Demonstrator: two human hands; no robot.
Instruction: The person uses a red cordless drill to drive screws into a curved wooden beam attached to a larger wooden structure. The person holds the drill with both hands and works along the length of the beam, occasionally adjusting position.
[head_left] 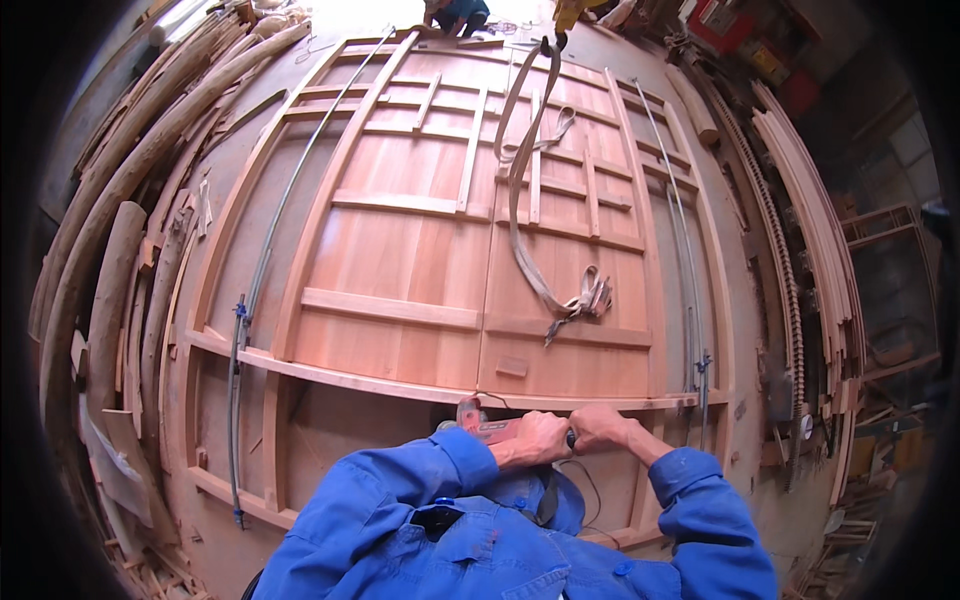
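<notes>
My left hand (541, 438) is wrapped around the body of a red corded power tool (488, 428), perhaps an angle grinder; its exact kind is partly hidden. The tool's head points left, close to the near rail (400, 388) of a large wooden door frame. Beside it, my right hand (602, 428) is closed at the tool's dark rear end, knuckles up. Beyond the rail lies a reddish wood panel (390, 262) with crossing battens. A small wood block (512, 366) rests on the panel near my hands.
A pale lifting strap (520, 225) trails over the panel from a yellow hook (568, 14). Long bar clamps (240, 335) span both sides. Logs (125, 215) line the left, stacked boards (815, 230) the right. Another person (458, 14) crouches at the far end. A thin cord (592, 485) hangs below my hands.
</notes>
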